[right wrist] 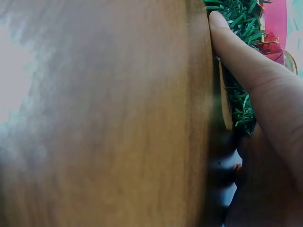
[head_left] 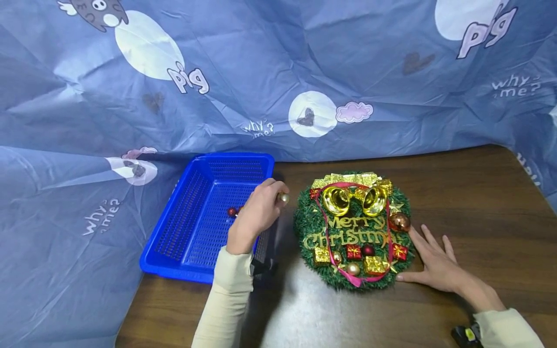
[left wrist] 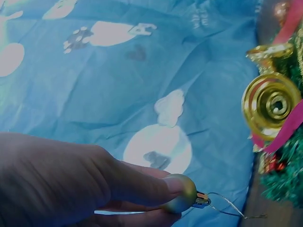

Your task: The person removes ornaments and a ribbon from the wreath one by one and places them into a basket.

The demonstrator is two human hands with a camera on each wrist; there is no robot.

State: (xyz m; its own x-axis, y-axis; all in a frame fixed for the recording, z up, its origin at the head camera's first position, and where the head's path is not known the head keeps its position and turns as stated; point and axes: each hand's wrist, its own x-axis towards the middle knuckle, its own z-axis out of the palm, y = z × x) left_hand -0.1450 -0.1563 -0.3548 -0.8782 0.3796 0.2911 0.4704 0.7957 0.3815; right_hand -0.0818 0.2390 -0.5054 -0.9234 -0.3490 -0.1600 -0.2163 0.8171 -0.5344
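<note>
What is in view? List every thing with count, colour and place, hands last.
Round green tinsel Christmas wreath: one, green with gold lettering, on the table right of centre.
Shiny gold bells: two, gold, at the wreath's top.
Blue perforated plastic basket: one, blue, at the table's left edge.
Small red balls: at least one, red, inside the basket, partly hidden.
Brown wooden table: one, brown, under everything.
Blue printed sheet: one, blue with white patches, behind and to the left.
Small gold ball ornament: one, gold, pinched in the left hand.
Left hand: over the basket's right rim.
Right hand: flat on the table, touching the wreath's right edge.
</note>
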